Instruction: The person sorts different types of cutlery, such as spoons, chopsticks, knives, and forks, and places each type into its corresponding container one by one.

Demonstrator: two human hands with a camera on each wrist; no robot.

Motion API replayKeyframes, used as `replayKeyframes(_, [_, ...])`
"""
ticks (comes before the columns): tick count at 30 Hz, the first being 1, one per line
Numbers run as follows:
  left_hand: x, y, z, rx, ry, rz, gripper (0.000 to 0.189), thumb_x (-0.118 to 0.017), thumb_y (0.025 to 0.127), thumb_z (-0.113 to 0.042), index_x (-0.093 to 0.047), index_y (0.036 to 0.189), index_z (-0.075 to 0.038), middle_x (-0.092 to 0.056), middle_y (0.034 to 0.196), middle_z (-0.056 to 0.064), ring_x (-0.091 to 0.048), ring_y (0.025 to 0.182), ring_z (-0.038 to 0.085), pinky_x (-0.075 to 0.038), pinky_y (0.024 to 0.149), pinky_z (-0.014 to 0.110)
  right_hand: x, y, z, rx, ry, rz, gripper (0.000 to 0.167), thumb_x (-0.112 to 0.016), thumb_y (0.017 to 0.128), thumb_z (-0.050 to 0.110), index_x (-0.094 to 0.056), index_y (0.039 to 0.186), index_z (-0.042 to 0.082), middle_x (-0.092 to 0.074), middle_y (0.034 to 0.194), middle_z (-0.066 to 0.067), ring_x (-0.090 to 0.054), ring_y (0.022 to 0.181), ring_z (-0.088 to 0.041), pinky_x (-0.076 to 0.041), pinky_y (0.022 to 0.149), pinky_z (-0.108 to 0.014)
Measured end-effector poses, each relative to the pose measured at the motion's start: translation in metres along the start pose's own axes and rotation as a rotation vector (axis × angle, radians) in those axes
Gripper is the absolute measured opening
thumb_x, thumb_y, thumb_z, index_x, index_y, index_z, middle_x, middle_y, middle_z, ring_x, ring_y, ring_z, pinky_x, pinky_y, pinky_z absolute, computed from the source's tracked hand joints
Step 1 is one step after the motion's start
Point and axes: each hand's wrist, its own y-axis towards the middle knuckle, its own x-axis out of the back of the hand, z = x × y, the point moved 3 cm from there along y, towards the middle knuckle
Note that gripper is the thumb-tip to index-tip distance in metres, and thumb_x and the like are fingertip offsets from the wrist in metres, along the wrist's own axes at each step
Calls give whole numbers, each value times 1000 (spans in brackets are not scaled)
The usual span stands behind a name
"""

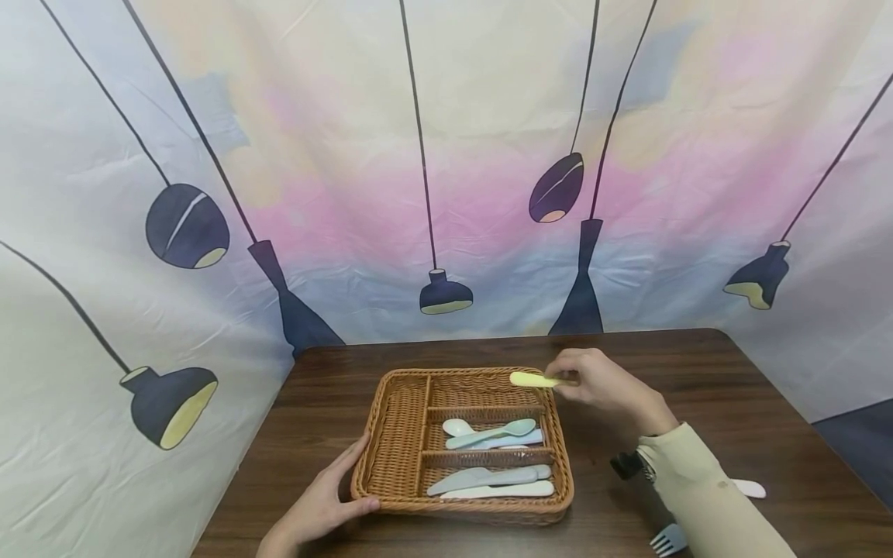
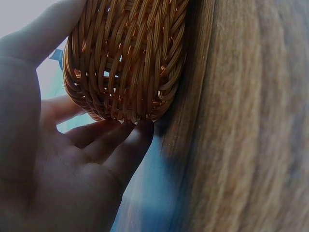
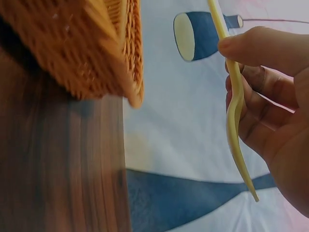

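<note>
My right hand pinches a yellow piece of cutlery between thumb and fingers. Seen edge-on in the right wrist view, it is thin and bends in an S like a fork from the side. In the head view its blunt handle points left over the back compartment of a wicker basket. My left hand grips the basket's front left corner, thumb at the front rim and fingers along the side. Spoons lie in the middle right compartment; knives lie in the front one.
On the brown wooden table, a pale fork and a white handle end show beside the right sleeve, which hides part of them. A cloth printed with lamps hangs behind the table.
</note>
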Motion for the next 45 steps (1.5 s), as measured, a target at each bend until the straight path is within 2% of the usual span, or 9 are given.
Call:
replayKeyframes(5, [1,0,1,7,-9,7,97,-79,80,-41,-24,156,-18,-29,156,23,-32,139,41,-35,102,61,-6,18,6,45,15,-14,21,-74,85,9,-73,104,17,-68,99,6,-62,83,-5,-53,68,-25])
replayKeyframes(17, [1,1,2,-6,0,-8,97,-79,79,-42,-25,156,-18,-30,156,21,-33,139,39,-35,103,60,-17,63,11,19,21,39,21,-71,86,9,-74,106,18,-68,97,6,-62,83,-6,-53,72,-24])
replayKeyframes(23, [0,2,1,-25,19,-26,98,-80,77,-43,-27,155,-16,-32,155,21,-35,138,38,-36,102,60,-26,79,17,22,20,82,22,-69,88,10,-73,109,16,-69,101,4,-62,85,-8,-53,74,-24])
replayKeyframes(28, [0,2,2,-27,-4,-22,98,-80,78,-42,-26,156,-17,-30,155,23,-33,138,42,-34,102,64,-35,90,24,55,52,82,21,-69,89,10,-73,109,15,-70,103,2,-65,88,-10,-54,77,-24])
replayKeyframes(35, [0,3,2,-21,-10,-12,99,-80,78,-43,-26,156,-16,-30,155,23,-33,139,41,-32,104,64,-46,93,24,65,40,81,21,-69,92,19,-72,112,15,-68,110,2,-65,98,-14,-54,82,-30])
replayKeyframes(45, [-1,0,1,-10,-10,-4,98,-79,78,-43,-25,156,-15,-30,156,23,-33,139,41,-32,103,63,-49,84,22,4,58,94,20,-69,92,18,-72,112,17,-68,108,3,-64,93,-12,-54,78,-31])
